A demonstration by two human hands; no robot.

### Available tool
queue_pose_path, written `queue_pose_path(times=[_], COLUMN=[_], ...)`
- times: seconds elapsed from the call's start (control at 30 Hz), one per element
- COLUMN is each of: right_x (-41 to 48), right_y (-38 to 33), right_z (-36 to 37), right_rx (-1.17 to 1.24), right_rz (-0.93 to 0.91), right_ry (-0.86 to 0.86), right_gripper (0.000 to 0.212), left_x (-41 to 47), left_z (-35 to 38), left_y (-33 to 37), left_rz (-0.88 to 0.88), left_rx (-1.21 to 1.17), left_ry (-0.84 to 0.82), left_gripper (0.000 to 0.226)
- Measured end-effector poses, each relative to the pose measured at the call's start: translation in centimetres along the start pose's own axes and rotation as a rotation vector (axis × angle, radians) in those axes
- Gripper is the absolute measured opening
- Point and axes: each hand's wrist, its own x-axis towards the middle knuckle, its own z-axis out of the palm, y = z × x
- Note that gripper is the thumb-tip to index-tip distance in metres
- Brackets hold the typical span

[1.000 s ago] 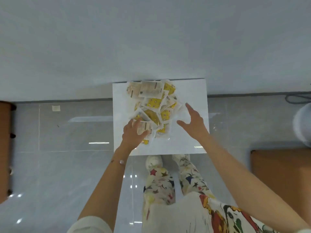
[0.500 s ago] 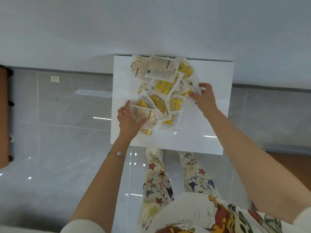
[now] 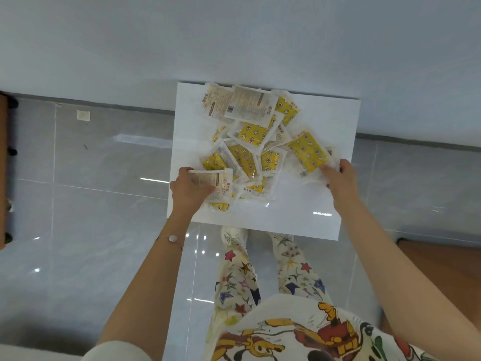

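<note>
A small white table [image 3: 307, 204] stands against the wall, with a heap of several clear packets [image 3: 250, 142] with yellow patterned contents on it. My left hand [image 3: 188, 190] grips a packet lying printed side up [image 3: 221, 183] at the heap's near left edge. My right hand [image 3: 338, 178] pinches the corner of a yellow packet [image 3: 307, 152] at the heap's right side, pulled apart from the rest.
Glossy grey floor tiles [image 3: 91, 204] surround the table. The pale wall [image 3: 234, 35] rises behind it. Brown wooden furniture [image 3: 2, 165] stands at the far left edge and another wooden surface [image 3: 442, 269] at the lower right. My legs stand just in front of the table.
My right hand reached into the heap, took a yellow packet and drew it out to the right. My left hand closed on the printed packet and shifted slightly left.
</note>
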Motion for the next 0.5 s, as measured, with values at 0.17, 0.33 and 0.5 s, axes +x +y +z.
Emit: queue_pose_path(times=[0.17,0.33,0.5], right_x=[-1.1,-0.6,-0.4], right_y=[0.6,-0.9,-1.9], right_z=[-0.7,0.9,1.5], right_rx=[0.264,0.183,0.070], right_rz=[0.129,0.137,0.076], right_ry=[-0.028,0.121,0.129], right_gripper=[0.028,0.065,0.058], left_x=[-0.4,-1.3,-2.1], left_z=[-1.0,-1.4,-1.6], left_y=[-1.2,-1.8,-2.4], left_rz=[0.035,0.053,0.045], left_rx=[-0.082,-0.112,-0.216], left_ry=[-0.125,-0.184,-0.177], left_gripper=[0.030,0.021,0.023])
